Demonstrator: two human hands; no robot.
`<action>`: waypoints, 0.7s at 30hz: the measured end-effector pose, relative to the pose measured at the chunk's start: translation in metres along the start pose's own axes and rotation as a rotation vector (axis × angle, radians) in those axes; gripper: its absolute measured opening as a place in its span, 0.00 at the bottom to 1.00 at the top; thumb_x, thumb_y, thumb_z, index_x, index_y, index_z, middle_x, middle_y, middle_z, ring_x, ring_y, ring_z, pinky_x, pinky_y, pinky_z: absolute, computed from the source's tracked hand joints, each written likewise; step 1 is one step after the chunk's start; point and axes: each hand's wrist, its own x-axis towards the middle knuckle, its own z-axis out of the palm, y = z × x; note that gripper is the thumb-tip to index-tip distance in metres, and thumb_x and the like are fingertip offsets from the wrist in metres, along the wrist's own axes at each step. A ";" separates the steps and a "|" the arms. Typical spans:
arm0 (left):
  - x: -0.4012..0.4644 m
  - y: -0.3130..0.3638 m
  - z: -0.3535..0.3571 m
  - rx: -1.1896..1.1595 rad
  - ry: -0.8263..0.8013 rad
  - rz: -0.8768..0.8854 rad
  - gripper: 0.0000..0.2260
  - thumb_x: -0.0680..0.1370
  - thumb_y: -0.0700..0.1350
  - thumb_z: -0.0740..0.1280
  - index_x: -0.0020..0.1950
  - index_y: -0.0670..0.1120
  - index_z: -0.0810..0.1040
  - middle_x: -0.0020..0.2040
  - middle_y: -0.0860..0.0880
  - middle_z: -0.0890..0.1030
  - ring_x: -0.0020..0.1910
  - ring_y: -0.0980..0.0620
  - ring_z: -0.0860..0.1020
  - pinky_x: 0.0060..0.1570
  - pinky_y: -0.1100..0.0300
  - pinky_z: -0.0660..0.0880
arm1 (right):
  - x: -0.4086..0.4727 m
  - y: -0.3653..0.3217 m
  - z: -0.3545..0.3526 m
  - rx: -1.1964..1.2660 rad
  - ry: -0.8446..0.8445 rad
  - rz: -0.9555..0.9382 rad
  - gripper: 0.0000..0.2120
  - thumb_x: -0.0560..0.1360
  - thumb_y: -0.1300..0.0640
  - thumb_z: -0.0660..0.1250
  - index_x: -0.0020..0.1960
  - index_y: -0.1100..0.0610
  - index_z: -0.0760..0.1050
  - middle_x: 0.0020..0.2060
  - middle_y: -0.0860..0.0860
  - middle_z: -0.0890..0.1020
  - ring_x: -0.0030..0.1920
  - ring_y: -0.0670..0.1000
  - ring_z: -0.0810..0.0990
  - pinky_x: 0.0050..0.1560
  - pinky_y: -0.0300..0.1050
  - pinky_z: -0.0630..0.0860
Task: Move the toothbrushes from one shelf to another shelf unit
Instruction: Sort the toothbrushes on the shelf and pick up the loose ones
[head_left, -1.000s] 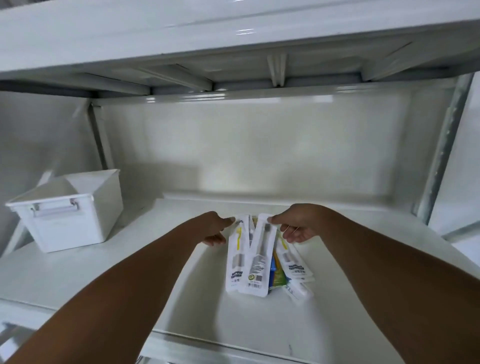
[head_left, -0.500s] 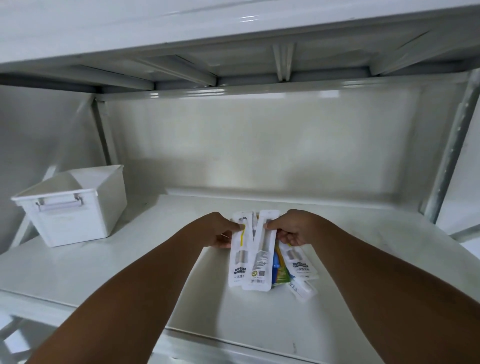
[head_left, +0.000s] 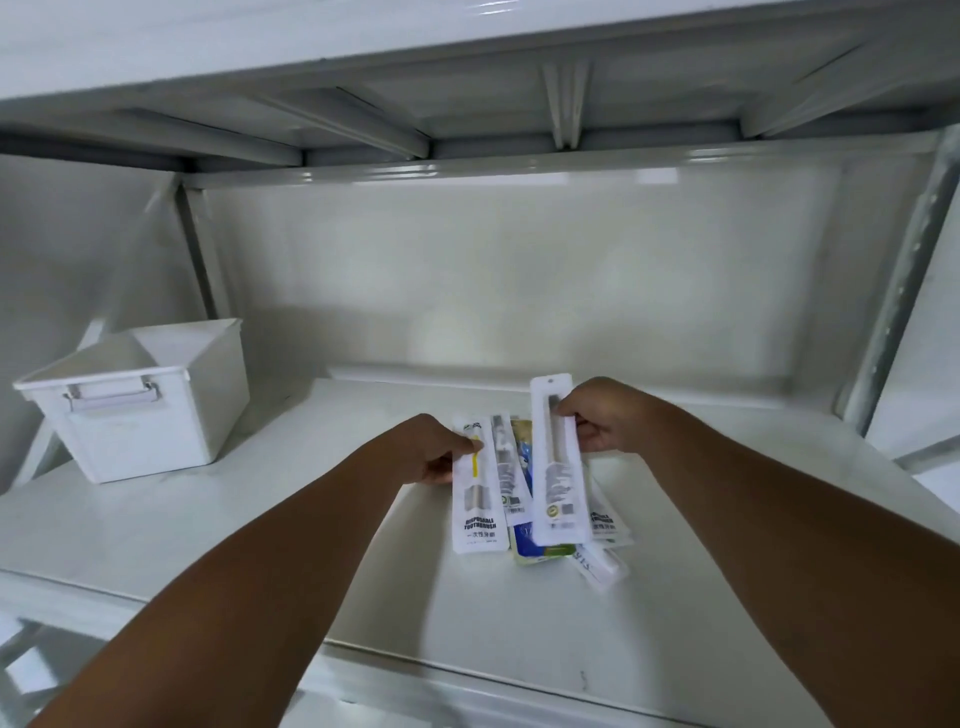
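Here, each hand (head_left: 436, 449) around a toothbrush pack (head_left: 478, 488).

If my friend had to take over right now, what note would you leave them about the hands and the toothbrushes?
Left hand: its grip pinches the yellow toothbrush packet, low over the shelf.
Right hand: its grip holds a white toothbrush packet, raised above the pile.
The other packets lie in a loose pile on the shelf; a white bin stands to the left.
Done: two packets gripped.
Left: carry them to the other shelf unit, then move the rest.

You are reaching both arms forward; your left hand (head_left: 434, 451) is pinching one pack (head_left: 477, 488), your right hand (head_left: 602, 415) another pack (head_left: 558, 467).
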 end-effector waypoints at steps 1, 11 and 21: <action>-0.001 0.001 -0.001 -0.016 -0.015 0.007 0.06 0.74 0.38 0.73 0.39 0.42 0.78 0.32 0.48 0.80 0.30 0.53 0.79 0.28 0.63 0.77 | -0.001 -0.001 -0.009 -0.009 0.036 -0.008 0.08 0.78 0.64 0.63 0.56 0.64 0.73 0.39 0.57 0.80 0.36 0.53 0.80 0.39 0.46 0.79; 0.001 0.043 0.004 -0.262 -0.075 0.225 0.04 0.76 0.40 0.70 0.49 0.40 0.78 0.45 0.44 0.83 0.36 0.53 0.83 0.38 0.62 0.82 | -0.025 0.045 -0.135 -0.252 0.338 0.137 0.05 0.78 0.63 0.65 0.48 0.66 0.73 0.38 0.61 0.79 0.36 0.56 0.78 0.37 0.47 0.76; -0.011 0.073 0.206 -0.096 -0.337 0.236 0.08 0.73 0.39 0.74 0.40 0.41 0.76 0.38 0.43 0.82 0.32 0.50 0.81 0.37 0.57 0.83 | -0.052 0.107 -0.214 -0.234 0.470 0.253 0.12 0.77 0.61 0.69 0.37 0.62 0.70 0.30 0.57 0.72 0.30 0.52 0.72 0.30 0.43 0.69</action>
